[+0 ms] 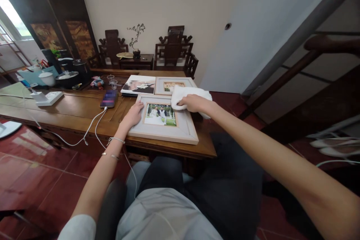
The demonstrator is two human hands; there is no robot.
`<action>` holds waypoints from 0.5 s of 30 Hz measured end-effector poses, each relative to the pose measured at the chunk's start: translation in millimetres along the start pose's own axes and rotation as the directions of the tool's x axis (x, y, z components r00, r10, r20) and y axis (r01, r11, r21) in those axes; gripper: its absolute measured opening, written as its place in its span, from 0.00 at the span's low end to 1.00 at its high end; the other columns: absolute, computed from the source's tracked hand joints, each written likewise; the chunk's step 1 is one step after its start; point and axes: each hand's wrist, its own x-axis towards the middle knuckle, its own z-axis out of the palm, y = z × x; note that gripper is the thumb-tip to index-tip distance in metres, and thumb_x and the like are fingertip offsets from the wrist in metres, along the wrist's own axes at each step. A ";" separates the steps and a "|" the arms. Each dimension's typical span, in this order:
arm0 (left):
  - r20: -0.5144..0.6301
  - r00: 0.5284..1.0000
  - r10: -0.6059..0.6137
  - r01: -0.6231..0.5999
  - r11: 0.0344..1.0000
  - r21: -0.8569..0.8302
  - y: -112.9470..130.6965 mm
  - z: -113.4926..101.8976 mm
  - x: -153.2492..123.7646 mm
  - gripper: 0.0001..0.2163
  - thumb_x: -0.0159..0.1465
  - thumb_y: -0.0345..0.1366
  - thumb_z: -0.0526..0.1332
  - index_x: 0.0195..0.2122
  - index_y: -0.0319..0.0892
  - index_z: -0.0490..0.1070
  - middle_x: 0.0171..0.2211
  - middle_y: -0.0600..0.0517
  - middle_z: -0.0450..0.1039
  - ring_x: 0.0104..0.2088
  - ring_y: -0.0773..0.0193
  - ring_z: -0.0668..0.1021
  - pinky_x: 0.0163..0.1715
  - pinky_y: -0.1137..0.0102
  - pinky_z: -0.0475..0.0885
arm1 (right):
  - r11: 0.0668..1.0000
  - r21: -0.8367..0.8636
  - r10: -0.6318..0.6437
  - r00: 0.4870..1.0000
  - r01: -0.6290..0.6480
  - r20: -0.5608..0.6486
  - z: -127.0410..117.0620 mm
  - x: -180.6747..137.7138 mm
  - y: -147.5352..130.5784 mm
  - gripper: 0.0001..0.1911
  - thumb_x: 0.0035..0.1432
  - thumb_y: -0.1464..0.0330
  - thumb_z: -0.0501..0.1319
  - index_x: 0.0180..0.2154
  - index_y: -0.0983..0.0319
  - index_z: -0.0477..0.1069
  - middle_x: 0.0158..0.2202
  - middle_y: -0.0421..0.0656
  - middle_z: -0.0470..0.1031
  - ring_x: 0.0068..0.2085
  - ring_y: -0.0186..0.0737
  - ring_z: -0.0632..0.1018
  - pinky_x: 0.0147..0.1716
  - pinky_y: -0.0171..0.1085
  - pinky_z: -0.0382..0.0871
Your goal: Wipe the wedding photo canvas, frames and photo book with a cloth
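Observation:
A pale wooden picture frame (182, 135) lies flat near the front edge of the table. Its photo (160, 115) shows two people seated outdoors. My left hand (135, 113) grips the frame's left side, fingers over the border. In my right hand (194, 102) a white cloth (192, 92) is bunched, resting at the frame's upper right corner and hiding it. Behind lies a second framed picture (161, 86), partly covered by the cloth. Beside that one is a photo panel (139, 84), stacked on something dark.
Left on the table (75, 110) are a phone (109, 98) on a charging cable (94, 120), a power strip (52, 98), small clear cups (113, 83) and a lidded pot (67, 78). Dark carved chairs (176, 47) and a small potted tree (136, 43) stand by the wall.

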 end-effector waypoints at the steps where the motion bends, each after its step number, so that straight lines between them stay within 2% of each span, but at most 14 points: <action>1: -0.003 1.000 -0.005 0.005 1.000 0.004 1.0 -0.1 0.1 0.28 0.56 0.17 0.49 0.56 0.36 0.72 0.61 0.41 0.69 0.66 0.54 0.65 0.67 0.56 0.60 | 1.000 0.014 -0.021 1.000 0.021 -0.001 -0.3 -8.2 -3.9 0.29 0.54 0.82 0.52 0.54 0.61 0.77 0.48 0.52 0.80 0.48 0.49 0.78 0.44 0.40 0.65; 6: -0.001 1.000 -0.017 0.017 1.000 0.009 5.3 -2.3 -0.8 0.27 0.57 0.18 0.48 0.56 0.34 0.72 0.62 0.40 0.68 0.67 0.55 0.65 0.67 0.59 0.59 | 0.980 0.096 -0.183 0.980 0.176 0.072 -15.0 -68.1 -34.7 0.27 0.51 0.82 0.52 0.46 0.59 0.81 0.40 0.49 0.82 0.42 0.47 0.79 0.39 0.38 0.64; 9: 0.022 1.000 -0.011 0.010 0.999 0.031 7.2 -4.4 -1.3 0.28 0.57 0.17 0.48 0.57 0.33 0.71 0.62 0.40 0.67 0.67 0.55 0.64 0.67 0.59 0.59 | 0.977 0.141 -0.180 0.977 0.163 0.116 -23.9 -95.2 -49.7 0.26 0.49 0.81 0.53 0.43 0.57 0.82 0.39 0.49 0.81 0.41 0.47 0.78 0.38 0.37 0.63; 12: 0.042 0.999 0.000 -0.002 0.999 0.045 8.5 -6.6 -1.4 0.28 0.56 0.17 0.49 0.57 0.32 0.71 0.62 0.39 0.67 0.67 0.55 0.63 0.68 0.60 0.58 | 0.984 0.154 -0.103 0.988 0.085 0.118 -23.3 -92.2 -53.4 0.28 0.49 0.82 0.53 0.46 0.57 0.81 0.40 0.50 0.80 0.43 0.48 0.78 0.37 0.36 0.63; 15: 0.053 0.998 0.017 -0.020 0.999 0.048 8.6 -7.7 -1.1 0.28 0.56 0.16 0.48 0.57 0.32 0.71 0.62 0.40 0.67 0.67 0.55 0.64 0.68 0.60 0.58 | 0.991 0.129 -0.029 0.998 0.021 0.061 -14.5 -62.0 -43.9 0.30 0.51 0.82 0.51 0.51 0.59 0.79 0.43 0.52 0.80 0.44 0.50 0.78 0.38 0.38 0.63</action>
